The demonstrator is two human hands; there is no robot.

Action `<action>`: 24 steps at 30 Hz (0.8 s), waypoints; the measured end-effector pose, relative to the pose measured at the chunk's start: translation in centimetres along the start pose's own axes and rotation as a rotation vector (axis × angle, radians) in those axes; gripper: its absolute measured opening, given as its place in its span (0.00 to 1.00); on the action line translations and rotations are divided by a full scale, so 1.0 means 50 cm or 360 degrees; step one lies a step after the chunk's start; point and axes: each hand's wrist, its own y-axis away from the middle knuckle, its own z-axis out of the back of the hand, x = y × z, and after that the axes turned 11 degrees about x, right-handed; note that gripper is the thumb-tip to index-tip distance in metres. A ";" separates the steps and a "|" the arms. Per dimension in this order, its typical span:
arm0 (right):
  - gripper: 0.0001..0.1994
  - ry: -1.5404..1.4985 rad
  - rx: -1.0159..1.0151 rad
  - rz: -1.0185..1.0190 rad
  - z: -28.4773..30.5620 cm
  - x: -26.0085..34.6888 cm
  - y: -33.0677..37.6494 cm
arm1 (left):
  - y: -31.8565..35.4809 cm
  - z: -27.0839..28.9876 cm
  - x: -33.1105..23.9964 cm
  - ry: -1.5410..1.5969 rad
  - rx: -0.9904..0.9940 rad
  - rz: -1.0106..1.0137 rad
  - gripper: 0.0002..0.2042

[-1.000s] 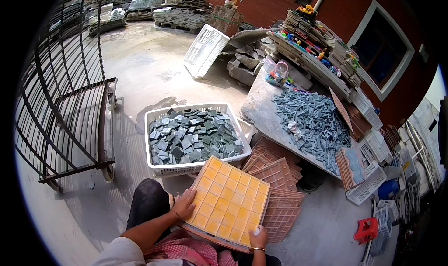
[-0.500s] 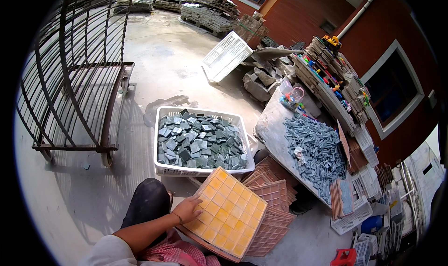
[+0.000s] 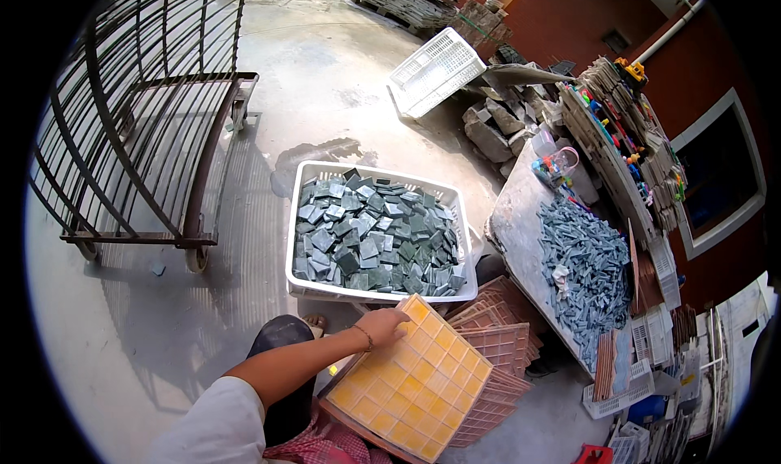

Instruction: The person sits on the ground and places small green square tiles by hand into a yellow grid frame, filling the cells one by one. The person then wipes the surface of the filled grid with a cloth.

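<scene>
A square yellow grid tray (image 3: 423, 383) with raised dividing lines lies tilted over my lap, on top of a reddish-brown tray (image 3: 346, 415). My left hand (image 3: 382, 327), with a thin bracelet at the wrist, is at the yellow tray's upper left edge, fingers bent together against it. What the fingertips press on is partly hidden. Just beyond stands a white plastic crate (image 3: 297, 244) heaped with small dark green-grey square stone tiles (image 3: 374, 236). My right hand is out of view.
Stacked reddish grid trays (image 3: 492, 350) lie right of the yellow one. Farther right, a slanted board (image 3: 521, 212) bears a heap of narrow blue-grey stone strips (image 3: 586, 269). A barred metal cart (image 3: 154, 196) stands left; an empty white crate (image 3: 435, 72) leans on rubble ahead.
My left hand has slid up along the tray's left side toward its top corner, the forearm reaching farther out. The whole view has shifted, moving the crate and board rightward in the picture.
</scene>
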 end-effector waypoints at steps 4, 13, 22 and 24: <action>0.12 -0.1036 -0.0115 -0.0258 -0.040 -0.052 -0.025 | -0.105 0.063 0.148 -0.0275 -0.0235 0.0452 0.14; 0.14 -0.0485 -0.0412 -0.0138 -0.023 -0.002 -0.026 | -0.142 0.197 0.395 -0.0430 -0.0805 0.1168 0.27; 0.18 -0.0366 0.0396 -0.0096 0.146 0.036 -0.107 | -0.133 0.175 0.245 -0.0146 -0.0450 0.0333 0.22; 0.15 -0.0433 0.0368 0.0013 0.170 0.039 -0.116 | -0.104 0.181 0.146 -0.0172 -0.0371 0.0111 0.19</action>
